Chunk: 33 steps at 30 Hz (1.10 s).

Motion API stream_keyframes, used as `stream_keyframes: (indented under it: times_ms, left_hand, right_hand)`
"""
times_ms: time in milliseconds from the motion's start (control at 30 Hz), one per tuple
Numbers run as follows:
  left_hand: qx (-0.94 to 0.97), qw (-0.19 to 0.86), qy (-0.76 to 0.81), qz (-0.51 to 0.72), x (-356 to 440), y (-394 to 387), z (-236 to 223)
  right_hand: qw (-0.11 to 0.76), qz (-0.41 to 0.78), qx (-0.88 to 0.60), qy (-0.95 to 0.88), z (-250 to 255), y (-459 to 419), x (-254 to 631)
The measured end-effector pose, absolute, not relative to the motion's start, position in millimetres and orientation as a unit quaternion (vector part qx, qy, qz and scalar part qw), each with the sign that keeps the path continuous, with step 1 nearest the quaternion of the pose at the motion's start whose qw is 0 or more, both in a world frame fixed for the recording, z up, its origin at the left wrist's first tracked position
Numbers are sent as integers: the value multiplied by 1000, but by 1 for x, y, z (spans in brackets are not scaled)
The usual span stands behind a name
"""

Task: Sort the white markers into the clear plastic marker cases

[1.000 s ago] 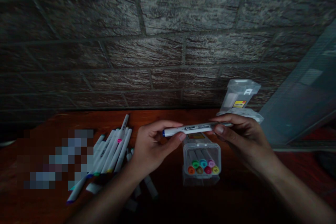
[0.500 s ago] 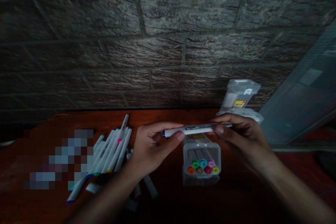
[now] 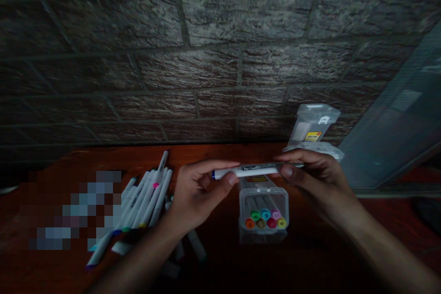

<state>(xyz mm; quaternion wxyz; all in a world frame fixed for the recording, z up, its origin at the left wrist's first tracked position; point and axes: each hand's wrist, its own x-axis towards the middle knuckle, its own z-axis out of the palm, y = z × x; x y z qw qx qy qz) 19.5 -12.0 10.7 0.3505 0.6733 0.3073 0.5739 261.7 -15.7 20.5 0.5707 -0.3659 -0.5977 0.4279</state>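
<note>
A white marker [image 3: 257, 171] with a dark blue end lies level between my two hands, its printed side facing up. Near the blue end, my left hand [image 3: 200, 190] pinches it between thumb and fingers. The other end is in the closed fingers of my right hand [image 3: 315, 177]. Below the marker, a clear plastic case [image 3: 264, 235] lies with its open end toward me. Several markers [image 3: 265, 214] sit inside it in two rows, showing coloured round ends in green, blue, pink, orange, brown, red and yellow.
Several loose white markers [image 3: 148, 197] lie on the reddish-brown wooden table [image 3: 220, 151] at the left, partly behind my left arm. A second clear case [image 3: 312, 124] stands at the back right. A brick wall [image 3: 213, 69] rises behind the table. A patch at left is pixelated.
Almost nothing differs. Both hands keep the marker in the same pose, and the whole view has shifted very slightly.
</note>
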Motion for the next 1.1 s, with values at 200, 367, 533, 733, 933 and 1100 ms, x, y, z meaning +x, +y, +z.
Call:
stream_keyframes:
  times_ms: [200,367,533,733,933,1100]
  left_hand:
    - [670,342,311,581,24,-12,15]
    - [665,361,308,577,22,-12,13]
    - [652,418,309,552,16,-10,7]
    - [621,504,239,550,13,-8,3]
    - [610,542,205,541,11,-9,4]
    - [589,571,193,538,12,-10,7]
  right_hand:
    - [566,423,-364,-607,20,-16,263]
    - [566,430,-365,-601,21,-16,262]
    - [570,452,-352,-589,20,-15,262]
    - [585,479,-352,-551,22,-16,261]
    - [588,503,-355,-525,25,-16,259]
    - [586,521,-352,-511,27,-16,259]
